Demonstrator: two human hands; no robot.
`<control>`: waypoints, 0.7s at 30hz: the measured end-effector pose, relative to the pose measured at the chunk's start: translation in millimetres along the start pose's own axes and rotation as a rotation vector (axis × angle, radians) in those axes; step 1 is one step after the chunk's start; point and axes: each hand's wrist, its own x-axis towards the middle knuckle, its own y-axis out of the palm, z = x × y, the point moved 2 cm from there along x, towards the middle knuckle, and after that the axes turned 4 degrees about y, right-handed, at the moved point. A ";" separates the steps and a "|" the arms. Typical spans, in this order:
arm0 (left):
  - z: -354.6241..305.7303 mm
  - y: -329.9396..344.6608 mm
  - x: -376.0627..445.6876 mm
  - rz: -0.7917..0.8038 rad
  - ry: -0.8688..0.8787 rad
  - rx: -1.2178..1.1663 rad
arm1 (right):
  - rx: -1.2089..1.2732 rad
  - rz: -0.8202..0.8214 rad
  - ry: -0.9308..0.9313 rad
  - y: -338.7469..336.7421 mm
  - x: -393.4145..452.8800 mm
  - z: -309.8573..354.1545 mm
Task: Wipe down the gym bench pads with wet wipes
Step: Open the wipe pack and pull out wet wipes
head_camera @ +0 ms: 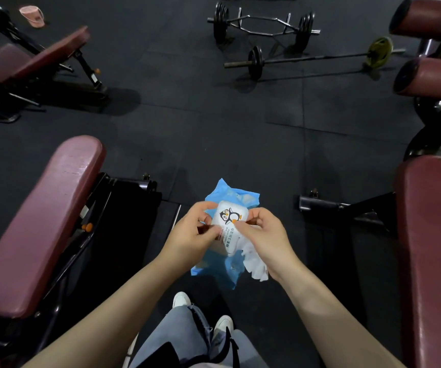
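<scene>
A blue wet-wipe pack (230, 195) with a white penguin lid is held in front of me at waist height. My left hand (191, 236) grips the pack's left side, thumb and fingers curled round it. My right hand (263, 239) pinches at the lid's right edge, and a crumpled white wipe (255, 264) hangs under its palm. A maroon bench pad (41, 221) slopes along my left. Another maroon pad (431, 248) runs down the right edge of the view.
Black rubber floor all around. A hex bar (263, 25) and a barbell (312, 58) with plates lie ahead. A third maroon bench (31, 58) stands far left, a pink cup (32, 14) behind it. Maroon roller pads (431, 75) jut in at upper right. My white shoes (181, 298) show below.
</scene>
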 end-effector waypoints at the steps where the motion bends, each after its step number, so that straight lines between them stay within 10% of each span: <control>1: 0.7 -0.9 1.1 -0.008 -0.032 0.009 | -0.019 -0.010 0.001 0.5 1.3 0.1; 21: 19.1 -24.5 6.7 0.218 -0.367 -0.316 | 0.129 0.334 0.149 4.5 -6.4 -15.1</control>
